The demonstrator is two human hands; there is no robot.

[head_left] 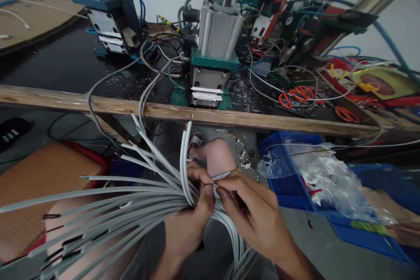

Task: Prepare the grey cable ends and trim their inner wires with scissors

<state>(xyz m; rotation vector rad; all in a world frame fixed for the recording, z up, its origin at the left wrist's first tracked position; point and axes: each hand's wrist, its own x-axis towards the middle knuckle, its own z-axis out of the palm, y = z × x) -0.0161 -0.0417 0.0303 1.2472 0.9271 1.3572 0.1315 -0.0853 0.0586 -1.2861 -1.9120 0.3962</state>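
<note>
A thick bundle of white cables (pixel 144 203) fans out to the left across my lap, and its other end curves down below my hands. Several cable ends stick up, some with coloured wires showing at their tips. My left hand (pixel 193 212) is closed around the bundle near its middle, thumb and forefinger pinched together. My right hand (pixel 251 208) is closed beside it, its fingertips pinching at the same spot as my left thumb. A thin tie or wire seems to lie between the fingertips, too small to make out clearly.
A pneumatic press (pixel 215 48) stands at the wooden bench edge (pixel 157 113), with another press (pixel 108 22) to its left. Orange-handled scissors (pixel 297 95) lie right. Blue bins (pixel 288 183) with plastic bags sit on the floor. A woven seat (pixel 49 183) is at left.
</note>
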